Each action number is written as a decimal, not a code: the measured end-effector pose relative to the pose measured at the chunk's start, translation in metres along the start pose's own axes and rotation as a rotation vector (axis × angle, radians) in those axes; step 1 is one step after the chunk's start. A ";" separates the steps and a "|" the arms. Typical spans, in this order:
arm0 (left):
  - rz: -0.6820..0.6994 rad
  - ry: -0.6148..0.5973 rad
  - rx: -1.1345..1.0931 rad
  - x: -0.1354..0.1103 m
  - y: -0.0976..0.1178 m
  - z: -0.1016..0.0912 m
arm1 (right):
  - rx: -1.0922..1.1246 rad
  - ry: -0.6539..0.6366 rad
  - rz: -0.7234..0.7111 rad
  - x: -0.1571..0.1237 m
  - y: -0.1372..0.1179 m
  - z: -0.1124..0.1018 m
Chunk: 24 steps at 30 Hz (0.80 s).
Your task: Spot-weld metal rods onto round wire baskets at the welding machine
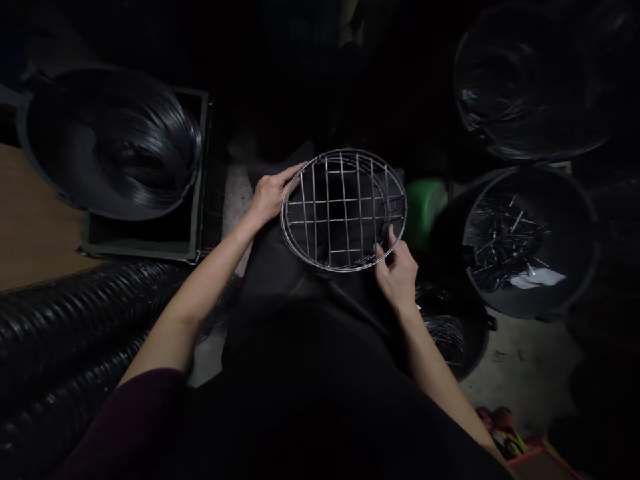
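Observation:
A round wire basket [345, 219] with crossing wires over its face is held above my lap, in the middle of the head view. My left hand [270, 195] grips its left side, the fingers running behind the rim and partly hidden. At the lower right, my right hand [397, 270] holds the edge, with the thumb and a finger closed about the wire. Several rings of wire show one behind another along the right side.
A black tub [65, 160] with a wire coil [150, 147] tilts over a crate [145, 248] at left. Rolled wire mesh [65, 320] lies below it. At right stand a bucket [565, 253] of cut wire pieces, another dark bucket [470, 87] and a green object [426, 203].

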<state>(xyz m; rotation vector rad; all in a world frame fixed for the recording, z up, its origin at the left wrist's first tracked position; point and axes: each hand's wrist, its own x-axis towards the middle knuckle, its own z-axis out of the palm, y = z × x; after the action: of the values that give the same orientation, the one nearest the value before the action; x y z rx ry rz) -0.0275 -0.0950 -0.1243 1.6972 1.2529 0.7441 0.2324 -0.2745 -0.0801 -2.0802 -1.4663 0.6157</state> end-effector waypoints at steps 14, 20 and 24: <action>0.113 0.053 -0.071 0.000 -0.014 0.003 | -0.198 -0.127 0.039 -0.019 0.003 0.021; 0.027 0.158 -0.154 -0.006 0.013 -0.021 | 0.111 -0.011 0.017 0.002 -0.008 -0.024; 0.062 -0.026 -0.175 -0.002 0.030 -0.026 | 0.255 0.041 0.054 0.023 -0.029 -0.030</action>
<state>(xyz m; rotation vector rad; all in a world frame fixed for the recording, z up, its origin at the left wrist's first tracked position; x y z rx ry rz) -0.0373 -0.0926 -0.0861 1.6034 1.0879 0.8410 0.2380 -0.2488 -0.0407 -1.9275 -1.2416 0.7352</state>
